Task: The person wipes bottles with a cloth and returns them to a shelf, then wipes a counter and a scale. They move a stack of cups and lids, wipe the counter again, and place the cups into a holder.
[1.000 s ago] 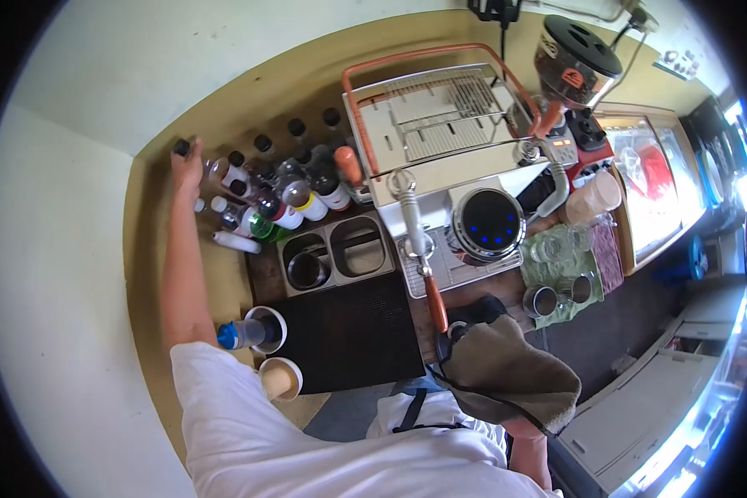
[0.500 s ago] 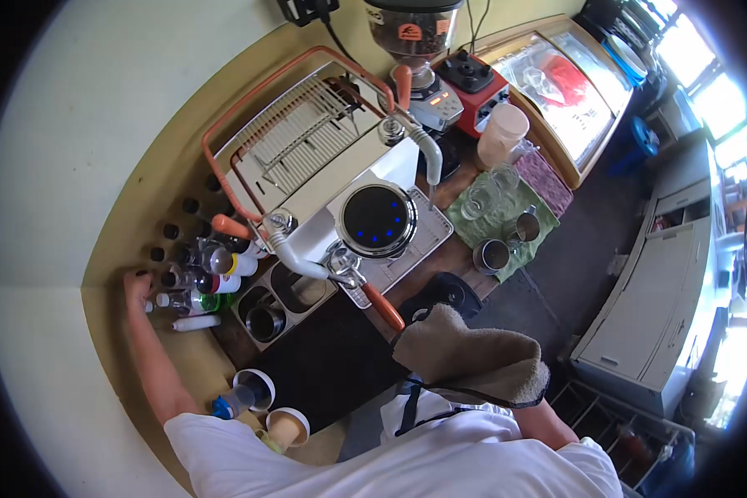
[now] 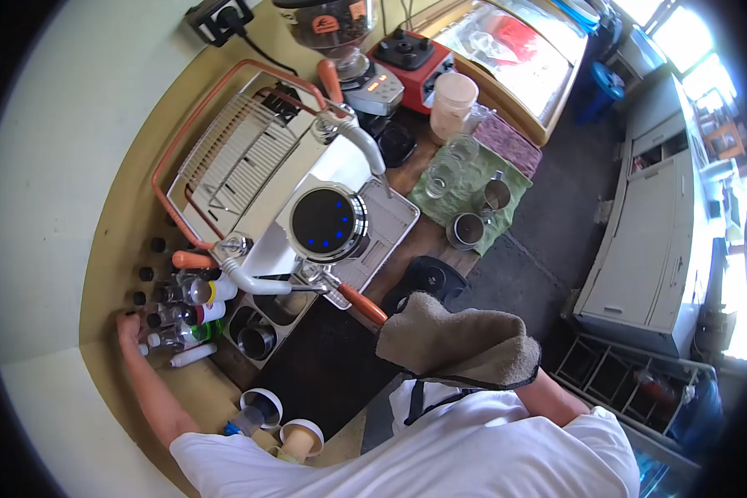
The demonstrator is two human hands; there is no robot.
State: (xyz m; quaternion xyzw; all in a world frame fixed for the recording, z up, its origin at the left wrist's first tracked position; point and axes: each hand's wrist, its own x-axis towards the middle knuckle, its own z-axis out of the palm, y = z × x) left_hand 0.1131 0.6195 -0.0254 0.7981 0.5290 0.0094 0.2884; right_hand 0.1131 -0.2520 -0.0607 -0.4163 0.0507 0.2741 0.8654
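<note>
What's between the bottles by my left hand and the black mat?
In the head view, a two-compartment metal bin lies between them, with a round container inside.

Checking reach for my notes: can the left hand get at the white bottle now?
Probably yes: the white bottle sits at the near edge of the other bottles, uncovered, and the left hand is close by. Whether that hand holds something is unclear.
</note>
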